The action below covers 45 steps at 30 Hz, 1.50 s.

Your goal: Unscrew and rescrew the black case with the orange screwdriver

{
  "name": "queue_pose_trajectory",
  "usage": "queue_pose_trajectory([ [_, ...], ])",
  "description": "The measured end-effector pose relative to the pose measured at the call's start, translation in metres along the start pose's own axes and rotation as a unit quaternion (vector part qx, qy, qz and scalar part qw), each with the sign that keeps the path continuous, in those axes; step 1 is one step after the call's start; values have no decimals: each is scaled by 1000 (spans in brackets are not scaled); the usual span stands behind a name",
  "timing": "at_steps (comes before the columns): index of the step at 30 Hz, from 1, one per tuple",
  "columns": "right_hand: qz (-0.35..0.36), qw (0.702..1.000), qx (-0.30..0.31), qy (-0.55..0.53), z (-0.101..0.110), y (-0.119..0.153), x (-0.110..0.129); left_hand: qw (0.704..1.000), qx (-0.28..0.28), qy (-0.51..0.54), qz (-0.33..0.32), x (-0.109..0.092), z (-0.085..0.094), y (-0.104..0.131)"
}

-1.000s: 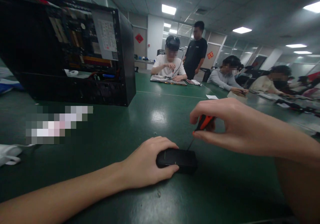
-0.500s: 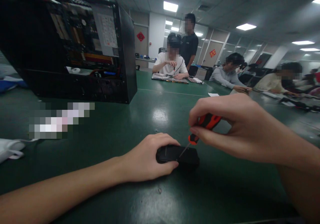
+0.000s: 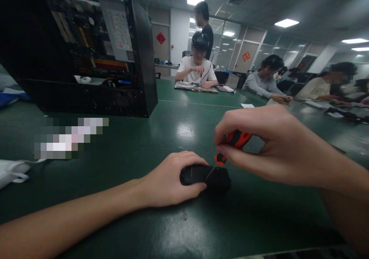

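Observation:
On the green table lies a small black oblong device, its exact kind not clear. My left hand grips its left end, with the thumb along the near side and the fingers over the far side. My right hand is closed around the orange and black handle of a screwdriver. Its thin shaft slants down to the left, and the tip meets the top of the device close to my left thumb. The tip itself is too small to make out clearly.
An opened black computer case stands at the back left. In front of it are a blurred-out patch and a white item with a cord. Across the table a seated person works on a flat panel; others sit at right.
The screwdriver and my right hand have shifted slightly left, with the tip still at the device. My left hand keeps its hold. The standing person in the background has moved left.

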State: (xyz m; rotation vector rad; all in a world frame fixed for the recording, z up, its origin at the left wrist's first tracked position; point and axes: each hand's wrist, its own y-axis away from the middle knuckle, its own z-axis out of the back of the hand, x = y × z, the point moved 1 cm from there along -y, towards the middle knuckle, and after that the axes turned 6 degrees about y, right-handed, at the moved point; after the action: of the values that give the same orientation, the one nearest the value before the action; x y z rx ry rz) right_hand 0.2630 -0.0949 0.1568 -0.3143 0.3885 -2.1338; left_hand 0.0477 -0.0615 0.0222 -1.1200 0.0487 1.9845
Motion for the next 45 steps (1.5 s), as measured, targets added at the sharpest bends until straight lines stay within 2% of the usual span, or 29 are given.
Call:
queue_pose_trajectory([
  [8, 6, 999, 16, -28, -2, -1, -1, 1000, 1, -8, 2, 1, 0, 0],
  [14, 27, 995, 72, -62, 5, 3, 4, 1000, 0, -7, 0, -3, 2, 1],
  [20, 21, 999, 39, -26, 4, 3, 0, 1000, 3, -11, 2, -3, 1, 0],
  [26, 20, 995, 87, -38, 5, 3, -4, 1000, 0, -14, 2, -1, 2, 0],
  [31, 29, 997, 56, -40, 4, 3, -2, 1000, 7, -13, -2, -2, 2, -1],
  [34, 34, 995, 74, -54, 4, 5, 2, 1000, 5, -12, -3, -1, 2, -1],
  [40, -1, 995, 77, 69, 11, 18, -10, 999, 19, -29, -4, -2, 8, 0],
  [42, -11, 990, 119, 72, 13, 23, -20, 999, 37, -37, -5, -4, 12, 0],
  [45, -29, 979, 200, 8, 15, 37, -34, 997, 57, -51, -1, -7, 17, -1],
])
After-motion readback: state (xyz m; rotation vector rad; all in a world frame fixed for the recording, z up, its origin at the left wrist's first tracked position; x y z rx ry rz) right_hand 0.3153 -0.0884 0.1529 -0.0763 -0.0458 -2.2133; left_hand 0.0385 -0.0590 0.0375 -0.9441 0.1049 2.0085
